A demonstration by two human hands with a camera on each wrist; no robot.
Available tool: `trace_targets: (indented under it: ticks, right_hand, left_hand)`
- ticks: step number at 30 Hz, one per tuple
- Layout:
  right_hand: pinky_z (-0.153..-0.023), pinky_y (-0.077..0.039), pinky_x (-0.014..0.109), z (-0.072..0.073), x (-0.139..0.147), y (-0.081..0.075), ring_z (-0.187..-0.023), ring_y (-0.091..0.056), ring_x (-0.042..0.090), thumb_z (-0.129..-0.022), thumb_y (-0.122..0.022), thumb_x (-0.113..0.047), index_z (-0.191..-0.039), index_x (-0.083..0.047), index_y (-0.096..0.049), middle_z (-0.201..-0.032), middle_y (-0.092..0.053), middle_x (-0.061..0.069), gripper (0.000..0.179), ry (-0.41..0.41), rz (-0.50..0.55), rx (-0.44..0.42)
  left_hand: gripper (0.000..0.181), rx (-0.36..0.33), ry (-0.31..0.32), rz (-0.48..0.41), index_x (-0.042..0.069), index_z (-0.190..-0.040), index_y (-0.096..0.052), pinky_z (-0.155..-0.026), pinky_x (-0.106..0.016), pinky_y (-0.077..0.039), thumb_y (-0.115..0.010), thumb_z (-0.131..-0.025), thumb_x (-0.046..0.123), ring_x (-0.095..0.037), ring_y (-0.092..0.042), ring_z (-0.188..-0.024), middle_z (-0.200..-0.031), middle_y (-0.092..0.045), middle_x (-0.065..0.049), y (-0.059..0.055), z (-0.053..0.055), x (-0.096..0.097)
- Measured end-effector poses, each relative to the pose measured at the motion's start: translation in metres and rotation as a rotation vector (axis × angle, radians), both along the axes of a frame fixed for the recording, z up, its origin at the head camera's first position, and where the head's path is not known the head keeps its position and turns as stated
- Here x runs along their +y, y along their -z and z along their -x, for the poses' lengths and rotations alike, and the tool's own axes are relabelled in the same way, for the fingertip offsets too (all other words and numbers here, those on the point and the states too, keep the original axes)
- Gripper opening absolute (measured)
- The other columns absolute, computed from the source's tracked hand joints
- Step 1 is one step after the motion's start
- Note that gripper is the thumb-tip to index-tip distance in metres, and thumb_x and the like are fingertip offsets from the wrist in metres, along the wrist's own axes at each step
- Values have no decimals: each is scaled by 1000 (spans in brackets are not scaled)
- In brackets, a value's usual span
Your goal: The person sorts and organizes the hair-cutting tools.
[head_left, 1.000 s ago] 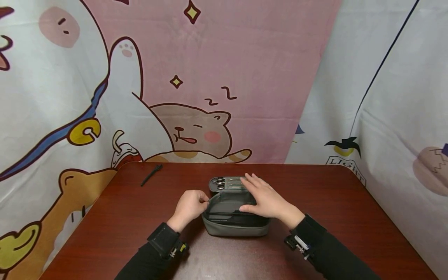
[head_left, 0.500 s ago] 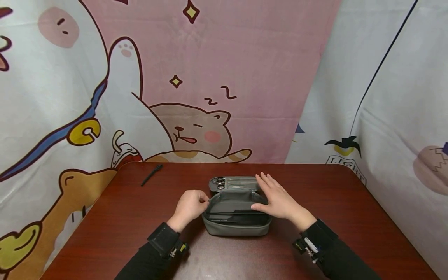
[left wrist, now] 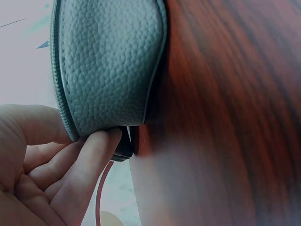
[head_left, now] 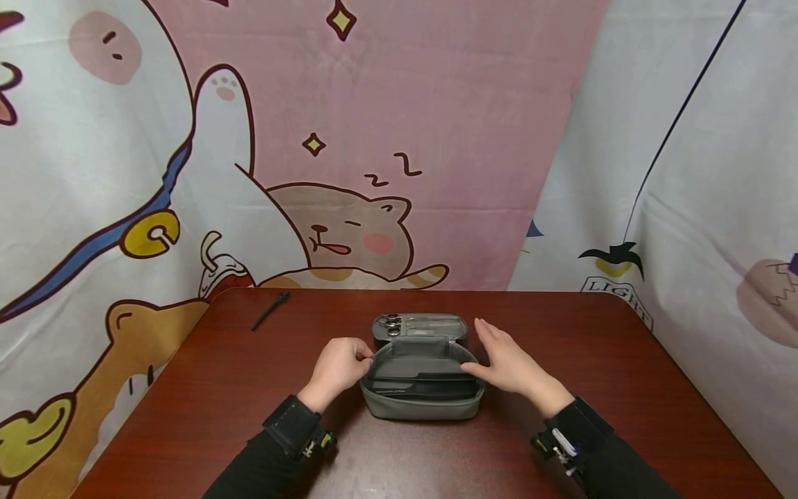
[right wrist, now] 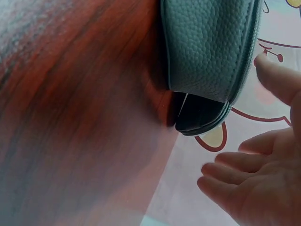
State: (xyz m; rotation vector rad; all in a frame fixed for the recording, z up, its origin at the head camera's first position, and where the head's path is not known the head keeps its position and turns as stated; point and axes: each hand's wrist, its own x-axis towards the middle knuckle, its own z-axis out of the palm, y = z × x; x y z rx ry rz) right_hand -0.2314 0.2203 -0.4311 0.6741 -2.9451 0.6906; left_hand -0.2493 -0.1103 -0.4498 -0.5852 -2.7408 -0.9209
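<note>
A grey-green zippered case of pebbled leather stands unzipped on the table, its lid folded back behind it. Metal scissors lie at the left of the lid, beside what looks like a clear pocket. Inside the case is a long dark item whose kind I cannot tell. My left hand pinches the left rim, and the left wrist view has its thumb and fingers at the zipper edge. My right hand, fingers spread, hovers by the right rim; a small gap shows in the right wrist view.
A thin black item lies at the back left of the brown wooden table. Behind the far edge hangs a cartoon-printed cloth.
My right hand has moved right, from over the case to beside its right rim, uncovering the lid's right end. The left hand has kept its place at the left rim.
</note>
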Motion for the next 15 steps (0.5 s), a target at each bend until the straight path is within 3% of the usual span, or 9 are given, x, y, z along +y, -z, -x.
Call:
trace_targets:
  ticks: [7, 15]
  right_hand:
    - [-99, -41, 58, -1, -1, 2, -126, -48, 46, -94, -70, -27, -143, 15, -38, -139, -47, 33, 72, 26, -21, -13]
    - [-93, -47, 54, 0, -4, 5, -114, -58, 42, -95, -66, -12, -130, 12, -55, -125, -60, 28, 44, -14, -15, 20]
  left_hand:
    - [7, -9, 11, -13, 9, -80, -79, -59, -30, -51, -76, -82, 2, -14, -63, -70, -81, -71, 2, 1, 0, -1]
    - [7, -12, 24, -16, 9, -81, -79, -59, -30, -51, -76, -83, 3, -14, -63, -70, -81, -71, 2, 1, 0, -2]
